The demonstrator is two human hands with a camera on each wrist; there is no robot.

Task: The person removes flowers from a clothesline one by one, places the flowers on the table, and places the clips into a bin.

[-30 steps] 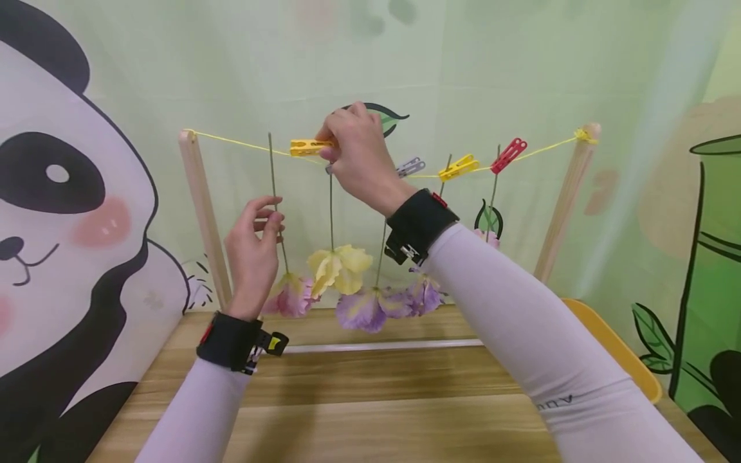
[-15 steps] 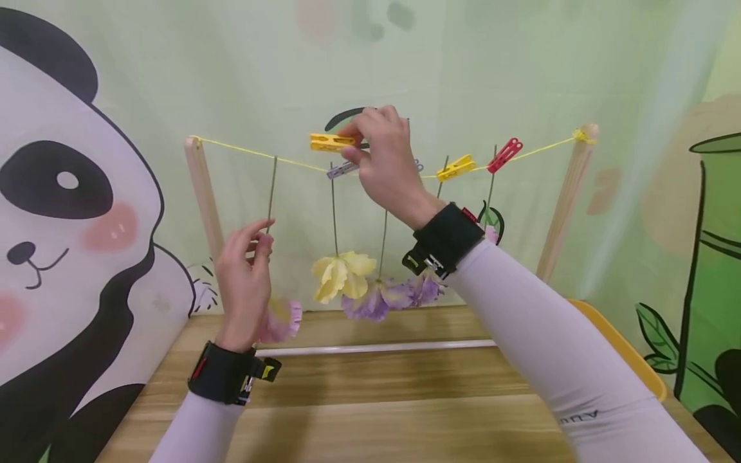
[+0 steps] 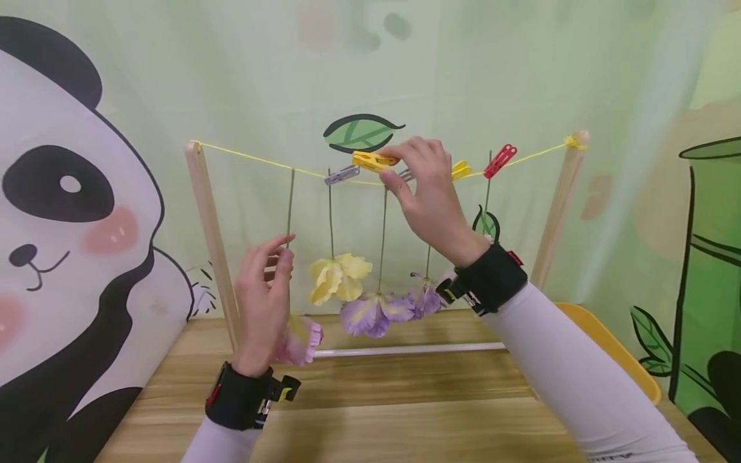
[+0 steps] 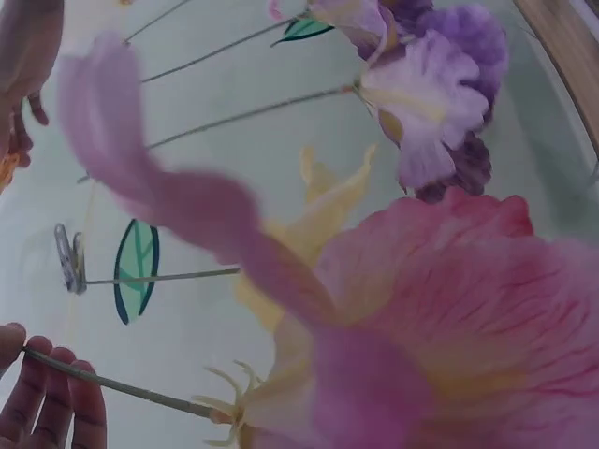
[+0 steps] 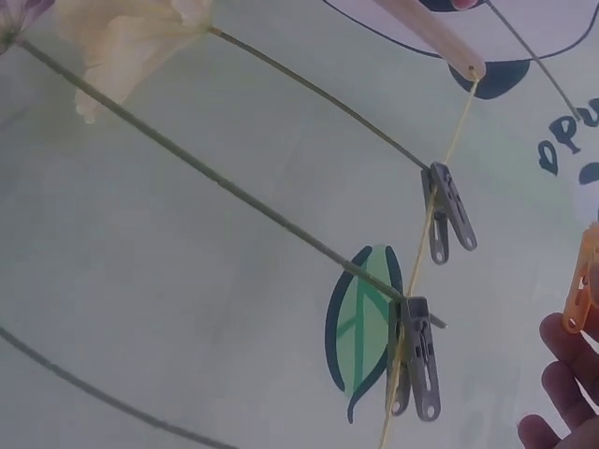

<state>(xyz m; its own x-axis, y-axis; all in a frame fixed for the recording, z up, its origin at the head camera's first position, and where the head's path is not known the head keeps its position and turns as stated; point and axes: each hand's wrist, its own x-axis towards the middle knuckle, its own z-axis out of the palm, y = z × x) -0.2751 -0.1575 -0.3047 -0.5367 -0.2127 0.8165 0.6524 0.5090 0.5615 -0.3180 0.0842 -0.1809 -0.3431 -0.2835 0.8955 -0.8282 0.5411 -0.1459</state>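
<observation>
My left hand [image 3: 260, 302] pinches the stem of a pink artificial flower [image 3: 301, 341], whose head hangs down. The stem's top reaches the yellow string [image 3: 249, 157], left of the other flowers. In the left wrist view, thumb and fingers hold the stem [image 4: 122, 385] near its end. My right hand [image 3: 431, 199] pinches a yellow clothespin [image 3: 370, 161] just above the string. A grey clothespin [image 3: 341, 175] holds a yellow flower [image 3: 340, 275] on the string. A second grey clothespin [image 5: 418, 360] grips another stem, partly behind my right hand in the head view.
Wooden posts [image 3: 211, 231] carry the string at both ends. Farther right on it are another yellow clothespin [image 3: 461, 170] and a red clothespin [image 3: 500, 161]. Purple flowers [image 3: 373, 315] hang mid-line. A white rod [image 3: 405, 349] crosses the wooden table [image 3: 376, 411]; a yellow tray [image 3: 613, 357] is at right.
My left hand has lowered the pink flower, so its stem top dropped from above the string to its level. My right hand has moved right and slightly down with the yellow clothespin.
</observation>
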